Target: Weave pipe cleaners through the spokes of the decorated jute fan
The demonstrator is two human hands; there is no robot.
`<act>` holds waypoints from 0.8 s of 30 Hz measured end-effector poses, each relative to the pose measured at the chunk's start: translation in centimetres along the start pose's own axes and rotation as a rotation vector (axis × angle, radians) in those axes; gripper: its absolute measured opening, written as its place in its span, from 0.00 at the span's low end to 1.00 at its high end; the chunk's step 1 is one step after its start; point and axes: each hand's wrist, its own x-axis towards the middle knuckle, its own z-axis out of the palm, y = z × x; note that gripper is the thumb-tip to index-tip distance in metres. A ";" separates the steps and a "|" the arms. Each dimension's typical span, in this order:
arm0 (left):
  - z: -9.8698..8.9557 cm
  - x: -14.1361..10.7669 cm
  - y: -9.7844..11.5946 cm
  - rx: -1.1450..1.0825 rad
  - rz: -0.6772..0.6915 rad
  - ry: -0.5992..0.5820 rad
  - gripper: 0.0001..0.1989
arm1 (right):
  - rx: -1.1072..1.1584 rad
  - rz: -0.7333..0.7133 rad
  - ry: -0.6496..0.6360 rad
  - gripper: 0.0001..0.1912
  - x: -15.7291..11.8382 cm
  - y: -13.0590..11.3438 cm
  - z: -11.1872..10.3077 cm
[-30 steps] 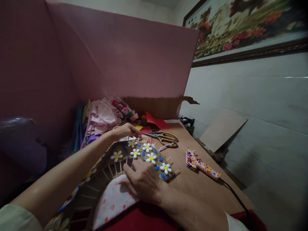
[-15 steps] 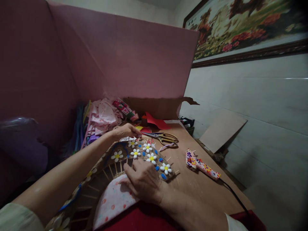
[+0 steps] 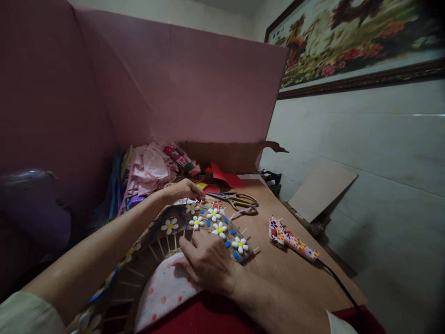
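Observation:
A curved twine-woven piece on thin wooden sticks (image 3: 215, 236) lies in front of me, decorated with white flowers with yellow centres and blue ovals. My right hand (image 3: 208, 262) is closed over its inner edge, beside a pink dotted fabric panel (image 3: 167, 290) below the sticks. At the far rim, my left hand (image 3: 183, 190) is pinched by the protruding stick ends; whatever lies between its fingertips is too small to make out. Gold-handled scissors (image 3: 239, 200) rest just beyond the woven piece, right of my left fingers.
A flower-patterned glue gun (image 3: 290, 240) with a black cord lies on the brown board (image 3: 288, 278) at right. Red paper (image 3: 225, 176), pink cloth (image 3: 151, 167) and a cardboard strip (image 3: 225, 155) are at the back. A loose panel (image 3: 321, 190) leans against the wall.

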 end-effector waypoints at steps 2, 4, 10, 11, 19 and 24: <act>0.0 0.0 0.0 -0.003 0.001 -0.001 0.13 | -0.001 -0.001 -0.006 0.19 0.0 0.0 0.0; 0.0 0.0 0.0 -0.003 0.001 0.001 0.13 | 0.001 0.000 -0.002 0.19 0.0 0.0 0.0; 0.1 0.0 0.0 -0.002 -0.003 0.000 0.12 | 0.003 -0.002 0.010 0.20 0.0 0.0 0.2; 0.1 0.0 0.0 -0.003 -0.004 0.002 0.12 | 0.001 -0.001 0.010 0.20 0.0 0.0 0.2; 0.1 0.0 0.1 -0.004 -0.002 0.000 0.12 | -0.014 -0.011 0.000 0.19 0.0 0.0 -0.1; 0.2 -0.1 0.0 -0.022 0.009 -0.007 0.15 | -0.006 0.001 0.011 0.19 0.0 0.0 0.0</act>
